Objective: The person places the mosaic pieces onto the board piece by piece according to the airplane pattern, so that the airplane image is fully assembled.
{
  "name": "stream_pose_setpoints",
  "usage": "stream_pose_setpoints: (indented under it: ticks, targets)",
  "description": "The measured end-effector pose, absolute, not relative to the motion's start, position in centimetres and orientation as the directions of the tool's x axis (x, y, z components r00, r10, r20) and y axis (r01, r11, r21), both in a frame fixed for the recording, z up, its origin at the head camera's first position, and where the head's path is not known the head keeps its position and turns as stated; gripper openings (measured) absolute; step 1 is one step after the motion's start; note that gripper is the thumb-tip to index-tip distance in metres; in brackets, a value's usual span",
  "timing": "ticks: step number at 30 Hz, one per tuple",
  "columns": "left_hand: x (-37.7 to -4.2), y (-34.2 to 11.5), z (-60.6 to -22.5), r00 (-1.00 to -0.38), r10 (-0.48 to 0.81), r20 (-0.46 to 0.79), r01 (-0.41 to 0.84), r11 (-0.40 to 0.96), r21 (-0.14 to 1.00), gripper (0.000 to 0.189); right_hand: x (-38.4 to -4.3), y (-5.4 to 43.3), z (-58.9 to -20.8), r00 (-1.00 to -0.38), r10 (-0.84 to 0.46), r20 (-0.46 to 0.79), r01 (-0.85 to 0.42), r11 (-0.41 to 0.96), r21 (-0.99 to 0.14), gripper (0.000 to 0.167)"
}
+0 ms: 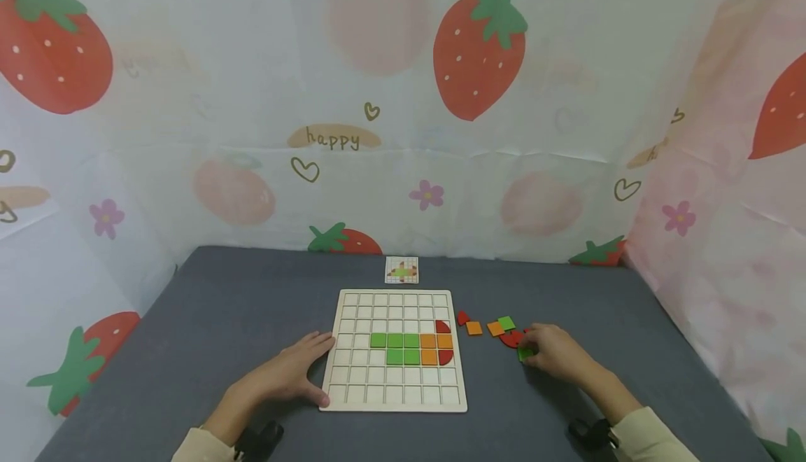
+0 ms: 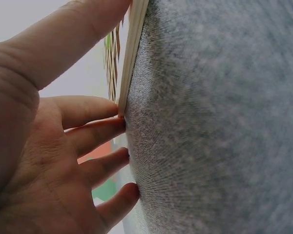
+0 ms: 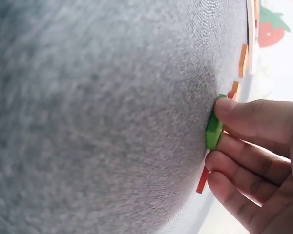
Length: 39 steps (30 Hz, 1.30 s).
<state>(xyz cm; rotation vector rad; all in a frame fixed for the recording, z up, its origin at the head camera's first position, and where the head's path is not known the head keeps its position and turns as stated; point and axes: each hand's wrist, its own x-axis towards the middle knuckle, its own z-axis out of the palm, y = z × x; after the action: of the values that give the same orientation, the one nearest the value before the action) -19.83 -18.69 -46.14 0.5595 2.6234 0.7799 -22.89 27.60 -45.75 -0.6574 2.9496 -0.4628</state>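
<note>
A wooden grid board (image 1: 393, 395) lies flat on the table. Several green squares (image 1: 394, 341), three orange squares (image 1: 429, 357) and two red quarter-round pieces (image 1: 446, 357) fill cells across its middle and right side. My left hand (image 1: 292, 369) rests at the board's left edge, thumb and fingers spread; in the left wrist view its fingertips (image 2: 119, 124) meet the edge and cloth. To the right of the board, my right hand (image 1: 557, 353) pinches a green square tile (image 3: 215, 129) between thumb and fingers, low over the table. The fingers partly cover that tile and a red piece (image 1: 512, 339).
Loose orange squares (image 1: 474, 328), a green square (image 1: 506, 323) and a small red piece (image 1: 463, 318) lie between the board and my right hand. A small pattern card (image 1: 401, 270) sits behind the board. A strawberry-print curtain (image 1: 390, 189) closes off the table's back.
</note>
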Motion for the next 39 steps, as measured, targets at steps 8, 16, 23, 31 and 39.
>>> stream_pose_setpoints:
  ticks: [8,16,23,31,39]
  targets:
    - [-20.04,-18.86,-46.34,-0.860,0.462,-0.217,0.272,0.774,0.572,0.103,-22.88,27.27,-45.74,-0.903,-0.430,-0.013,-0.409,0.866,-0.287,0.014]
    - [-20.04,-18.91,-46.49,-0.859,0.475,-0.190,0.295,0.764,0.573,0.102,-22.91,27.24,-45.75,-0.910,-0.413,-0.040,-0.382,0.871,-0.308,0.014]
    - [-19.99,-18.87,-46.41,-0.861,0.471,-0.193,0.292,0.768,0.569,0.103,-22.85,27.31,-45.77,-0.910,-0.413,-0.035,-0.384,0.871,-0.306,0.014]
    - [-20.00,-18.77,-46.24,-0.858,0.473,-0.199,0.292,0.769,0.568,0.102,-22.99,27.48,-45.80,-0.905,-0.421,-0.060,-0.382,0.866,-0.321,0.015]
    - [-20.04,-18.76,-46.37,-0.862,0.466,-0.202,0.283,0.771,0.571,0.102,-23.00,27.36,-45.63,-0.905,-0.418,-0.080,-0.366,0.861,-0.353,0.015]
